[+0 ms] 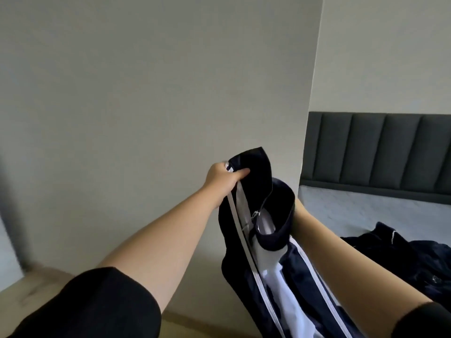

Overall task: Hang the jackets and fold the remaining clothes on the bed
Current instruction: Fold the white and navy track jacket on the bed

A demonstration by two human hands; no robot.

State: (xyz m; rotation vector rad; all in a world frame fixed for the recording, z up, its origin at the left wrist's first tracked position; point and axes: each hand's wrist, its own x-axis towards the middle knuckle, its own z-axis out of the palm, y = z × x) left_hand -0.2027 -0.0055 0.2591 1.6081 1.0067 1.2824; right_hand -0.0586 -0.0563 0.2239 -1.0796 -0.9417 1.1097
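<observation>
One grip plain: left hand [225,177] pinches collar of navy jacket [271,240], held up before wall. Right hand hidden behind collar; its grip cannot be told. Dark clothes pile [402,259] on bed [341,211], right. Step: hanging jacket. Next, probably: fit hanger, none clearly seen.

The bed [341,211] (grey, padded headboard) bears dark crumpled clothes [410,254].
</observation>
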